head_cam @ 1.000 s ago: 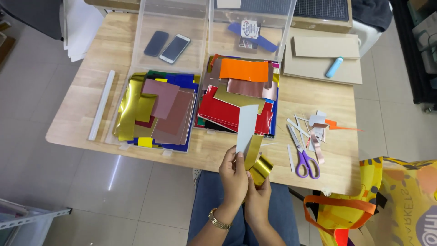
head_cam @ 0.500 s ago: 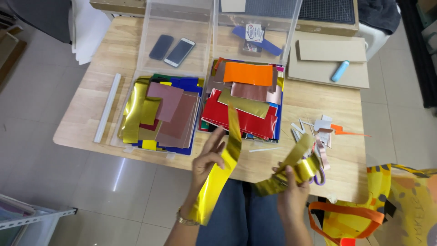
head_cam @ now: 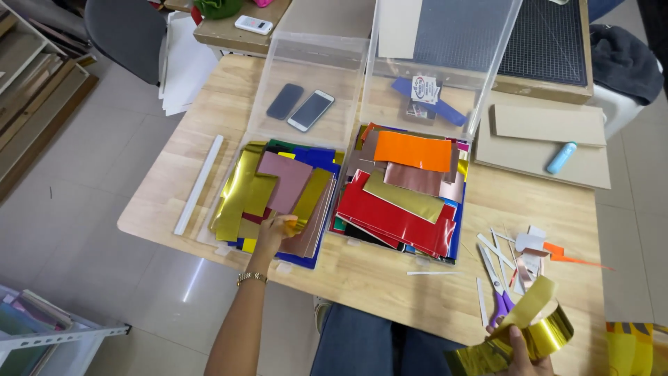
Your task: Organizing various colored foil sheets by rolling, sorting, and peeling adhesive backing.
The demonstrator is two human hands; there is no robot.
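My left hand [head_cam: 273, 234] reaches forward and pinches a small gold foil piece [head_cam: 296, 224] at the near edge of the left pile of foil sheets [head_cam: 278, 191], which lies in a shallow clear tray. A bracelet is on that wrist. At the lower right, my right hand [head_cam: 520, 348] holds a curled strip of gold foil [head_cam: 529, 335] near the table's front edge, just below the purple-handled scissors [head_cam: 497, 296]. A second tray holds the right pile of foil sheets [head_cam: 403, 195], with red, orange and gold ones on top.
Two phones [head_cam: 300, 106] lie in an upright clear lid behind the left tray. Paper scraps [head_cam: 529, 254] lie by the scissors. A white bar [head_cam: 198, 184] lies at the table's left. Brown cardboard [head_cam: 543, 139] with a blue glue stick [head_cam: 561, 158] sits back right. A yellow-orange bag [head_cam: 637, 348] hangs at right.
My hands have parted. The left one let go of the long gold strip and moved forward onto the left pile; the right one drew the strip down to the right.
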